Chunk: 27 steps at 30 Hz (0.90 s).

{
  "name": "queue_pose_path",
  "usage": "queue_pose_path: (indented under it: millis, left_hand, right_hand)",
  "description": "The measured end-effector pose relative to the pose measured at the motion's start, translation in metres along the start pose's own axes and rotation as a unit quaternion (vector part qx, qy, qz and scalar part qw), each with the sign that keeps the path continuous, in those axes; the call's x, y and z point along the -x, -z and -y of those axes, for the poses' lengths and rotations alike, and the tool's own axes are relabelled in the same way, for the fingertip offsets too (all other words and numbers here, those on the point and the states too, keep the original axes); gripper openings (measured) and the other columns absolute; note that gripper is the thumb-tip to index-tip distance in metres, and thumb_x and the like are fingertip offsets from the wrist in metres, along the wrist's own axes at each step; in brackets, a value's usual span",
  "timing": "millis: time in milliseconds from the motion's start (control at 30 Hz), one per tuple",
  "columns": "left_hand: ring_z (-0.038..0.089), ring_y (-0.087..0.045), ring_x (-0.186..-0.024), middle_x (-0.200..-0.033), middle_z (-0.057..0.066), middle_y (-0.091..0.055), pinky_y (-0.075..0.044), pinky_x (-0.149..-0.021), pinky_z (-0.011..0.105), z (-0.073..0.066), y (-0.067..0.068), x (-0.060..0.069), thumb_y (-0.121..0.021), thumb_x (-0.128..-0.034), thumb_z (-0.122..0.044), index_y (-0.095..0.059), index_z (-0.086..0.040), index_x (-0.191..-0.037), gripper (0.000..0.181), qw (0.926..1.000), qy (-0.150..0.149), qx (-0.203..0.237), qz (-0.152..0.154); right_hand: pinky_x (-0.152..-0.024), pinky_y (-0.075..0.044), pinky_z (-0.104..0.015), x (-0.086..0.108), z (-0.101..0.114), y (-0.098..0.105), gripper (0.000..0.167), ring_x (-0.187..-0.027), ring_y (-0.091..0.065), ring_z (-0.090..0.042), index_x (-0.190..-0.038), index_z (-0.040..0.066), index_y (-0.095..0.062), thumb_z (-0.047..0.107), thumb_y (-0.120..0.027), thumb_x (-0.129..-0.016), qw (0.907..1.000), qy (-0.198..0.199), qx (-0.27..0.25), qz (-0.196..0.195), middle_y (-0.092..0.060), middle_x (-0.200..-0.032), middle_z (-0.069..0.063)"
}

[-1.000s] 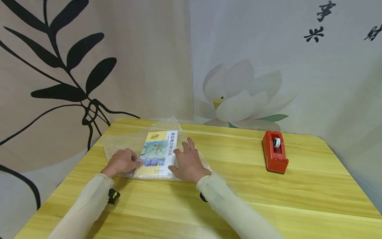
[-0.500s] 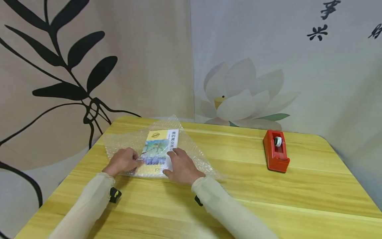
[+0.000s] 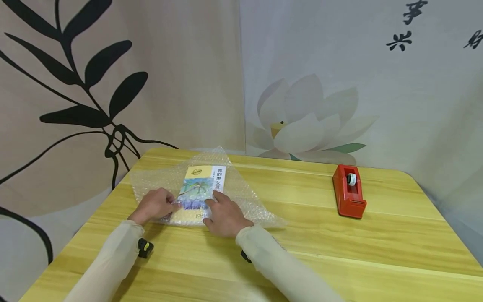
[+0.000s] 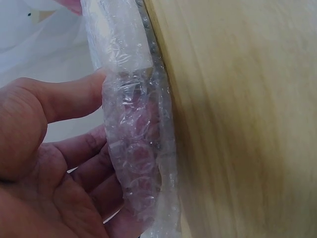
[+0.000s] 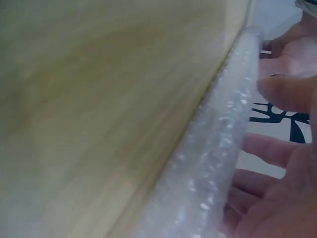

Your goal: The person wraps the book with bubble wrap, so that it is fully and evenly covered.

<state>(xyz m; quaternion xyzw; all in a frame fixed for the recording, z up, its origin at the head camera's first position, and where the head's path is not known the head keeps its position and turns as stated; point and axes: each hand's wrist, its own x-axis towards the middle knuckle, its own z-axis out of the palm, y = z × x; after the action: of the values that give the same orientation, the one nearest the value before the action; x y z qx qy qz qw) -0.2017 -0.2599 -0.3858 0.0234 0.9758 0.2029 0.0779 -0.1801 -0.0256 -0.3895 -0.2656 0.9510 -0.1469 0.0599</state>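
Observation:
A book (image 3: pixel 197 188) with a yellow, blue and white cover lies on the table, wrapped in clear bubble wrap (image 3: pixel 249 203) that spreads out around it. At its left edge, my left hand (image 3: pixel 152 205) grips the wrap; the left wrist view has the thumb against the bubble wrap (image 4: pixel 133 148) and fingers partly behind it. My right hand (image 3: pixel 226 216) rests on the wrapped book's lower right part, fingers extended and covering some of the cover's title. In the right wrist view, the fingers of the right hand (image 5: pixel 277 163) touch the far side of the bubble wrap (image 5: pixel 208 163).
A red tape dispenser (image 3: pixel 349 192) with a small roll of tape (image 3: pixel 351 179) stands on the right part of the wooden table (image 3: pixel 302 201). Behind the table hangs a curtain (image 3: pixel 196 75) printed with leaves and a lotus.
My right hand has moved left and slightly down along the book, uncovering more wrap on the right. My left hand stays at the left edge.

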Motion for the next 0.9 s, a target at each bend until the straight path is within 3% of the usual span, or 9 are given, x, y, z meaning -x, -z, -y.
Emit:
queue_pose_path:
  millis: [167, 367, 567, 800, 900]
  left_hand:
    - [0.015, -0.045, -0.055, -0.055, -0.002, -0.055, -0.035, -0.054, 0.028, -0.001, 0.001, 0.0, -0.07, -0.0926, -0.03, -0.06, -0.012, -0.062, 0.036, 1.0, -0.006, 0.004, 0.004]
    - [0.015, -0.048, -0.055, -0.057, 0.0, -0.06, -0.037, -0.054, 0.028, 0.0, 0.002, 0.002, -0.07, -0.0923, -0.03, -0.063, -0.011, -0.064, 0.035, 0.9998, -0.006, 0.014, 0.01]
    - [0.013, -0.045, -0.053, -0.057, -0.001, -0.06, -0.037, -0.052, 0.027, 0.0, 0.011, 0.0, -0.069, -0.0926, -0.029, -0.064, -0.01, -0.063, 0.035, 0.9987, -0.003, 0.034, 0.039]
    - [0.017, -0.061, -0.067, -0.071, 0.004, -0.071, -0.044, -0.061, 0.029, 0.002, 0.027, -0.016, -0.061, -0.0947, -0.023, -0.074, -0.005, -0.091, 0.022, 0.9979, 0.004, 0.056, 0.031]
    - [0.018, -0.067, -0.073, -0.082, 0.009, -0.074, -0.051, -0.065, 0.03, 0.003, 0.032, -0.027, -0.059, -0.0982, -0.023, -0.073, -0.001, -0.098, 0.025, 0.9944, 0.015, 0.103, 0.022]
  right_hand:
    - [-0.111, -0.047, -0.046, -0.003, -0.001, -0.003, 0.049, -0.147, -0.041, -0.029, -0.144, 0.015, -0.055, 0.036, -0.06, -0.1, 0.9999, 0.004, 0.002, -0.014, -0.043, -0.158, -0.012]
    - [-0.106, -0.052, -0.045, -0.007, 0.0, -0.004, 0.047, -0.144, -0.046, -0.027, -0.142, 0.02, -0.057, 0.038, -0.061, -0.099, 0.9989, 0.007, 0.044, -0.015, -0.049, -0.155, -0.011]
    - [-0.103, -0.054, -0.042, -0.009, 0.003, -0.004, 0.047, -0.142, -0.049, -0.026, -0.141, 0.022, -0.059, 0.041, -0.063, -0.098, 0.9962, 0.004, 0.087, -0.006, -0.051, -0.153, -0.009]
    - [-0.099, -0.056, -0.04, -0.009, 0.004, -0.005, 0.046, -0.141, -0.049, -0.028, -0.14, 0.023, -0.059, 0.042, -0.062, -0.098, 0.9949, 0.0, 0.101, -0.003, -0.051, -0.153, -0.009]
    - [-0.1, -0.056, -0.04, -0.01, 0.005, -0.004, 0.047, -0.142, -0.048, -0.028, -0.14, 0.023, -0.058, 0.042, -0.063, -0.098, 0.9948, -0.003, 0.102, -0.001, -0.05, -0.154, -0.008]
